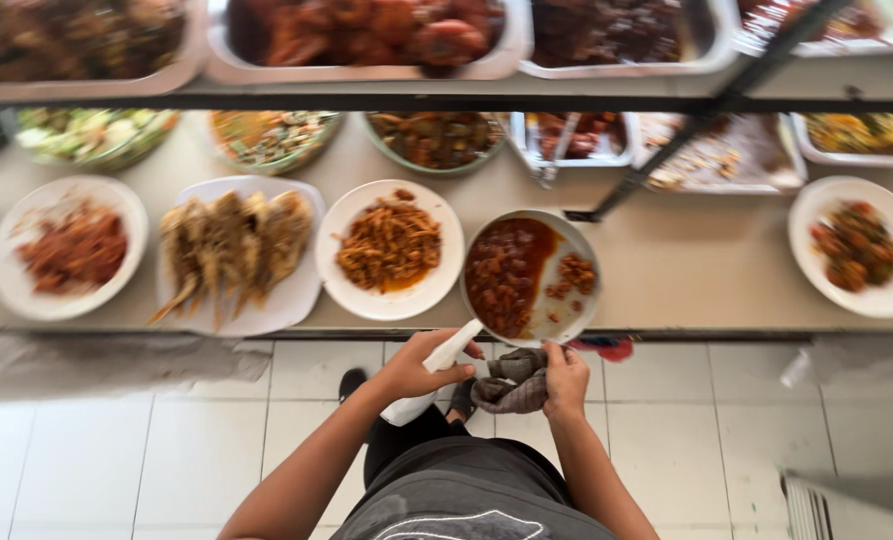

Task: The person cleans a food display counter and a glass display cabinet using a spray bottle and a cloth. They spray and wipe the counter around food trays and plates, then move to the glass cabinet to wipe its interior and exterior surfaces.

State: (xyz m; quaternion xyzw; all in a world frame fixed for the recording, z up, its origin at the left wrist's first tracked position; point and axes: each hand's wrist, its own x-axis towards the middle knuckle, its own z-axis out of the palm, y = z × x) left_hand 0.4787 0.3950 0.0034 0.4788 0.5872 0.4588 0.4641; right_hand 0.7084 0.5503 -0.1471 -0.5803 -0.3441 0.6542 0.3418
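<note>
Two hands work at the edge of a food counter [706, 270]. The left hand [414, 366] grips a white utensil handle [453, 346] that reaches into a metal pan [529, 277]; the right hand [564, 380] clutches a grey cloth [511, 383] at the pan's near rim. The pan is part emptied: red saucy food fills its left half, with bare metal on the right. Filled plates [390, 249] sit alongside.
</note>
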